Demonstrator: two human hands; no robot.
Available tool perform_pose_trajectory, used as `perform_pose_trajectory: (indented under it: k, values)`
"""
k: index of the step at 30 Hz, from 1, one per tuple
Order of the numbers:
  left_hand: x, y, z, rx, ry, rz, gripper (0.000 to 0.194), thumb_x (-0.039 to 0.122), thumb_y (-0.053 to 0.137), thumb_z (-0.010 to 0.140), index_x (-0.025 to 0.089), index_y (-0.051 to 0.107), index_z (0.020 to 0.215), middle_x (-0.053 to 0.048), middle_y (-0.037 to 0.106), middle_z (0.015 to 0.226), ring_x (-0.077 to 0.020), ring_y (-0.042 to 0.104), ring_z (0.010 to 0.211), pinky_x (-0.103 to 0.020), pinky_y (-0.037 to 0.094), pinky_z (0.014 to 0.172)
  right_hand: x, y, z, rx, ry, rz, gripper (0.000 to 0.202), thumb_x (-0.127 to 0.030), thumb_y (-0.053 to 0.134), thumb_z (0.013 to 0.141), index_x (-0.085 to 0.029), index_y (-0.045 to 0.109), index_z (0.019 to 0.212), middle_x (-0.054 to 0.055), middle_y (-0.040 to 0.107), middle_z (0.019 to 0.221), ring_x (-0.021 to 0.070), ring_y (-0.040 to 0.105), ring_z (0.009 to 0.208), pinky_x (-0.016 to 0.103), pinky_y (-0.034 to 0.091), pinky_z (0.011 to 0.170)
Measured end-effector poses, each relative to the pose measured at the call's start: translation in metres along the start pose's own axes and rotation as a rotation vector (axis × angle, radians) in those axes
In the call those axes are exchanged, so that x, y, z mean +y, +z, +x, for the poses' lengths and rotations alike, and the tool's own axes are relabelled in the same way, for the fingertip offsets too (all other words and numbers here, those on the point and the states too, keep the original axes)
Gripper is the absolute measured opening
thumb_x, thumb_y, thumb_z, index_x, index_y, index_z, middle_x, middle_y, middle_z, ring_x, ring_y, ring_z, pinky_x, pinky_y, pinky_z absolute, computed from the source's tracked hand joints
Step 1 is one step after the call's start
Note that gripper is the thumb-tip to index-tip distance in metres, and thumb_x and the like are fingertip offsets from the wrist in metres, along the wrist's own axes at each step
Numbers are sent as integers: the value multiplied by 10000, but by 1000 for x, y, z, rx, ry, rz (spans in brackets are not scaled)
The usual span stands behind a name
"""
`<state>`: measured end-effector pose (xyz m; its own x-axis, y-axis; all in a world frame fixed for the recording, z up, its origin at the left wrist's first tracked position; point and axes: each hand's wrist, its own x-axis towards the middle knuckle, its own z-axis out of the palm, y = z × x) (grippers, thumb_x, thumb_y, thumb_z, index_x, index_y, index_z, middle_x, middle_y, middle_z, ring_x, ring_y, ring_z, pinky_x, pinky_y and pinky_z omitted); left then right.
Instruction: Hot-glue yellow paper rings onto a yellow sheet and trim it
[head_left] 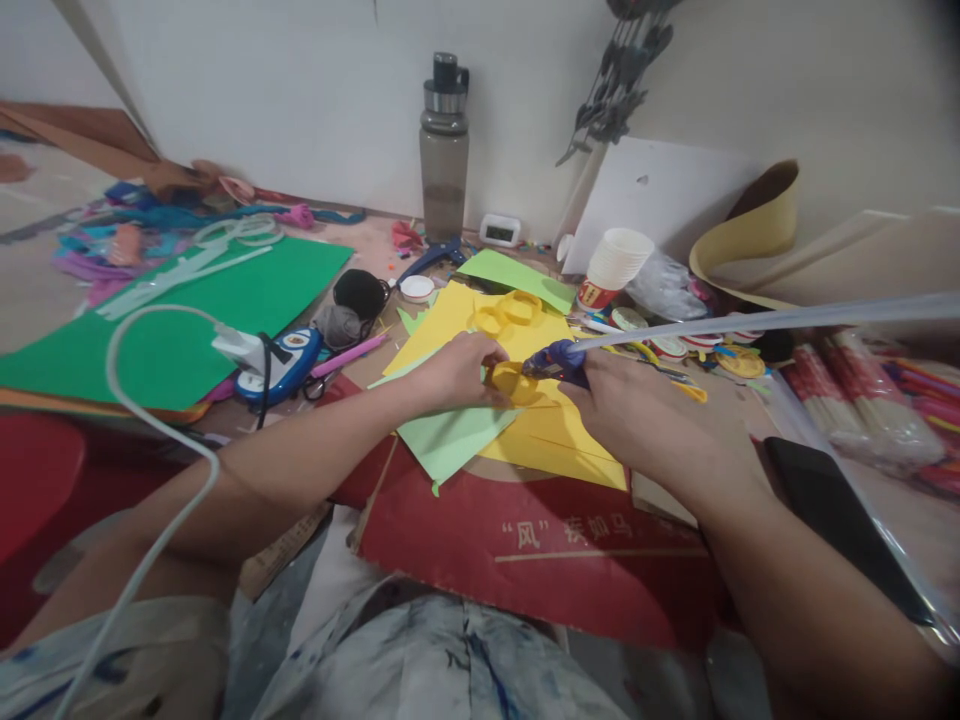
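Observation:
My right hand (626, 395) is wrapped round a dark blue glue gun (553, 362). A long translucent glue stick (750, 322) runs from its back toward the right edge. The gun's front is at a curled yellow paper piece (512, 378), which the closed fingers of my left hand (469, 370) pinch; I cannot tell whether the nozzle touches it. More yellow paper loops (517, 308) lie just behind. Under my hands are yellow sheets (577, 440) and a pale green sheet (456, 440).
A red cardboard (450, 540) covers the table's front. Green sheets (300, 270), a white cable (120, 330) and a blue-and-white device (281, 365) lie left. Behind stands a bottle (444, 170). Paper cups (615, 265) and a black phone (844, 525) are on the right.

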<state>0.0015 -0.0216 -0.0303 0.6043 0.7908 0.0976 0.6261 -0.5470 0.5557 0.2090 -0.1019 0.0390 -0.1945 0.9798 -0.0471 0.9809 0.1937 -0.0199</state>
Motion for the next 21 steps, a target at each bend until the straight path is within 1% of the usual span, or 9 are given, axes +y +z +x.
perform_pose_trajectory:
  k: [3, 6, 8, 11, 15, 17, 21]
  values:
    - [-1, 0, 1, 7, -5, 17, 451, 404, 853, 638, 175, 690, 990, -72, 707, 996, -238, 619, 912, -344, 455, 810, 1, -7, -6, -12, -30, -27, 244, -313, 439, 991, -170, 617, 1077, 170, 704, 1108, 277, 662, 953, 348, 453, 765]
    - [-1, 0, 1, 3, 9, 23, 472, 436, 851, 641, 177, 683, 998, -66, 703, 982, -235, 614, 913, -344, 443, 823, 0, -15, -10, -45, 21, -54, 230, -345, 480, 978, -188, 637, 1039, 159, 711, 1092, 275, 669, 932, 343, 454, 754]
    - [-1, -1, 2, -5, 23, 15, 470, 435, 851, 645, 179, 682, 1000, -60, 704, 977, -231, 614, 912, -341, 438, 828, -1, -19, -11, -47, 43, -65, 242, -371, 507, 967, -193, 644, 1059, 154, 715, 1092, 281, 671, 957, 343, 459, 774]
    - [-1, -1, 1, -14, 30, 13, 457, 419, 851, 657, 174, 684, 1005, -60, 704, 970, -227, 612, 900, -341, 438, 828, -4, -22, -12, -43, 41, -70, 266, -366, 497, 971, -183, 638, 1102, 154, 717, 1095, 288, 666, 998, 345, 461, 797]
    - [0, 1, 0, -6, 50, 49, 599, 489, 849, 660, 177, 667, 1138, -81, 683, 1068, -257, 597, 998, -360, 439, 874, -4, -25, -13, -63, 52, -39, 268, -380, 495, 974, -186, 644, 1085, 153, 716, 1106, 289, 661, 1009, 337, 453, 781]
    - [0, 3, 0, -7, 58, 60, 621, 517, 836, 676, 191, 664, 1176, -85, 673, 1098, -270, 584, 1053, -370, 436, 901, -1, -27, -13, -81, 58, -15, 258, -403, 511, 966, -197, 655, 1023, 147, 721, 1082, 282, 662, 988, 324, 447, 758]
    - [0, 3, 2, -4, 47, 48, 540, 470, 829, 694, 195, 687, 1137, -78, 679, 1064, -266, 589, 1038, -373, 445, 904, 14, -27, -2, -157, 92, 91, 236, -406, 556, 934, -196, 659, 962, 124, 728, 1037, 259, 665, 915, 300, 436, 715]
